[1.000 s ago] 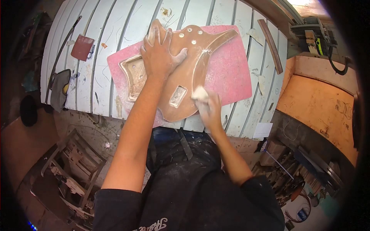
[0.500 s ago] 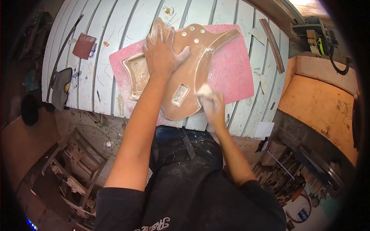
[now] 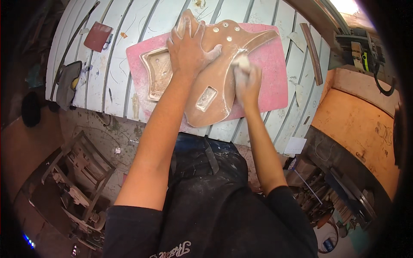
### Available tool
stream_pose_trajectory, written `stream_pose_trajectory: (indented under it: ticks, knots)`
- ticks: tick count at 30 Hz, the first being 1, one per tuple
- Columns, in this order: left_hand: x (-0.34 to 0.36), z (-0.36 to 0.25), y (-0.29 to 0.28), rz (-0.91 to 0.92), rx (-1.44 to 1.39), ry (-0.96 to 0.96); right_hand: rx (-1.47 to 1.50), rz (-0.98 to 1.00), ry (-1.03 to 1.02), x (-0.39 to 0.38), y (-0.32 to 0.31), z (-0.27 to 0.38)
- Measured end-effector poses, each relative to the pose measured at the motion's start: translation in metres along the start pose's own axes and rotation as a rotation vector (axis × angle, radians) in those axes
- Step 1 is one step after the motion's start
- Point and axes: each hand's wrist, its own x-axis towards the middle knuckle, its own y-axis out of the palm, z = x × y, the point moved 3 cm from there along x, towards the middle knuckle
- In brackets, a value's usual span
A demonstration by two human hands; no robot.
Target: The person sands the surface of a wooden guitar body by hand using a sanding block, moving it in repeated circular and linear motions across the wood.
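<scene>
Guitar body, brown with a dusty top, lies flat on a pink mat, over a table of white slats. Rubbing its curved right edge looks to be the step in hand. The next rub would call for a still body and a pad kept snug on the curve.

Far to the left, a red-brown sheet lies by itself on the slats. Next comes the left hand, palm down on the top left part of the body. Its fingers are spread wide and point away from the person, with the thumb out to the right. The left arm reaches up long and nearly straight.

Then comes the right hand, a bit blurry. It pinches a pale pad at the inward bend of the edge. The right arm slants up and in. Near the table's right side lies a dark stick.
</scene>
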Motion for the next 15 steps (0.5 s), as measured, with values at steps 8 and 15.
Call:
stream_pose_trajectory:
  ticks: [8,15]
  knots:
    - [-0.005,0.003,-0.003,-0.005,0.019,-0.01,0.021,0.057,-0.2,-0.083,-0.014,0.0]
    - [-0.005,0.001,0.001,-0.005,-0.01,0.003,-0.174,-0.07,-0.063,0.024,-0.007,0.01]
